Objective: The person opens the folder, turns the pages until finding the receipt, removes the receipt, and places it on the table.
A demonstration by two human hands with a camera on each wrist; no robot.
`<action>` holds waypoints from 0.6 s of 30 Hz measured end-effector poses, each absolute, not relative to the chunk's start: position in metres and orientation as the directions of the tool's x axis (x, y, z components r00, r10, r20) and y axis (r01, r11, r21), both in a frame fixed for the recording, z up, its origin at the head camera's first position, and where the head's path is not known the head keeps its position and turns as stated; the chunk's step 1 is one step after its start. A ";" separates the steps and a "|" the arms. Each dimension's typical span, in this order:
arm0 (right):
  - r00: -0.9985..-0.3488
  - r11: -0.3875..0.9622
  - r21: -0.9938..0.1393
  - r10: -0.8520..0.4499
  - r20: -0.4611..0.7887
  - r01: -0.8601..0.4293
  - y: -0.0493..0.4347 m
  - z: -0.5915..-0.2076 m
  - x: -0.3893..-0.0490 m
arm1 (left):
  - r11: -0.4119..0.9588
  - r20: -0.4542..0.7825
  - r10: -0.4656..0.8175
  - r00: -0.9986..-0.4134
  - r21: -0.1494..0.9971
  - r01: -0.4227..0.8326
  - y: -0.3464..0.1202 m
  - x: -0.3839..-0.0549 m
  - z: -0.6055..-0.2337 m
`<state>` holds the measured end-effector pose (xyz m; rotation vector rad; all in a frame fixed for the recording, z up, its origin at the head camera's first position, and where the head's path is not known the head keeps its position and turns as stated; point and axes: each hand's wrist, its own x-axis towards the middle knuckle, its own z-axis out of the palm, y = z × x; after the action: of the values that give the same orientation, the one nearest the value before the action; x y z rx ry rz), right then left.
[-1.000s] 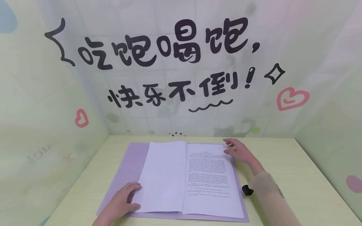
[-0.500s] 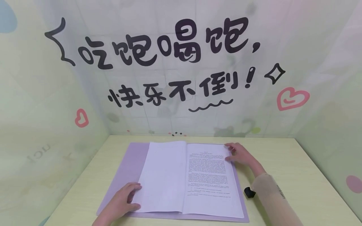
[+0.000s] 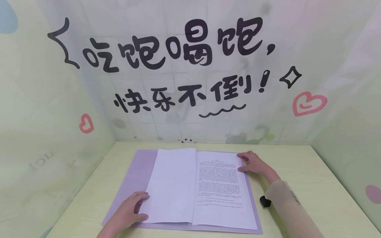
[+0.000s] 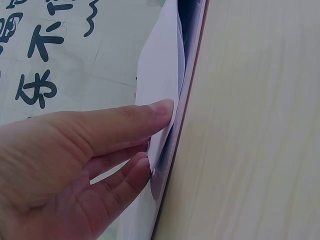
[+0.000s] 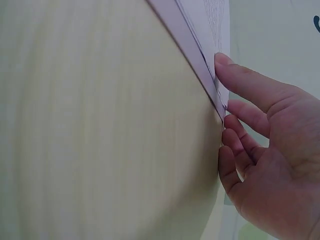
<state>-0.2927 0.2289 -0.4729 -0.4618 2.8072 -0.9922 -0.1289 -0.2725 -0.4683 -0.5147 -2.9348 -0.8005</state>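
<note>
An open purple folder [image 3: 143, 170] lies on the table with its pages spread, a blank white page [image 3: 172, 185] on the left and a printed page [image 3: 220, 185] on the right. My left hand [image 3: 128, 211] rests at the lower left edge of the blank page, thumb and fingers spread apart. In the left wrist view the thumb [image 4: 162, 111] lies on the paper. At the printed page's upper right edge, my right hand [image 3: 254, 163] touches the paper with thumb and index finger apart. The right wrist view shows that thumb [image 5: 223, 62] on the page near its edge.
The light wooden table [image 3: 315, 198] extends around the folder. A printed backdrop [image 3: 190, 129] stands behind it, and side panels rise left and right. A small black block [image 3: 265, 201] sits by the right sleeve [image 3: 288, 205].
My right hand has come down slightly from above the top right corner to the page's edge, and the black block has shifted right with the sleeve. The left hand has stayed in place.
</note>
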 end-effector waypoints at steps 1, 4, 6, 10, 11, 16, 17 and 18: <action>-0.945 0.739 -0.629 -0.326 -0.022 -0.241 0.229 -0.473 -0.293 | 0.809 0.144 0.304 -0.942 0.483 0.335 -0.272 -0.129 -0.468; -0.945 0.740 -0.629 -0.326 -0.024 -0.239 0.229 -0.474 -0.293 | 0.806 0.156 0.311 -0.938 0.479 0.347 -0.272 -0.129 -0.468; -0.945 0.739 -0.630 -0.327 -0.025 -0.239 0.229 -0.473 -0.293 | 0.803 0.153 0.312 -0.938 0.485 0.346 -0.272 -0.129 -0.468; -0.946 0.738 -0.632 -0.324 -0.024 -0.237 0.228 -0.473 -0.292 | 0.801 0.147 0.312 -0.939 0.491 0.343 -0.272 -0.129 -0.467; -0.946 0.739 -0.630 -0.323 -0.022 -0.237 0.228 -0.473 -0.292 | 0.801 0.145 0.312 -0.939 0.492 0.342 -0.272 -0.129 -0.467; -0.945 0.754 -0.603 -0.327 -0.004 -0.259 0.227 -0.475 -0.294 | 0.799 0.132 0.310 -0.941 0.500 0.334 -0.273 -0.130 -0.468; -0.943 0.755 -0.599 -0.333 0.000 -0.267 0.227 -0.475 -0.294 | 0.799 0.132 0.310 -0.941 0.500 0.334 -0.273 -0.130 -0.468; -0.940 0.754 -0.596 -0.340 0.005 -0.276 0.227 -0.475 -0.294 | 0.800 0.132 0.311 -0.941 0.499 0.334 -0.273 -0.130 -0.468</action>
<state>-0.2945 0.2271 -0.4753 -0.5011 2.8445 -0.9417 -0.1297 -0.2732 -0.4680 -0.5273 -2.9387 -0.8270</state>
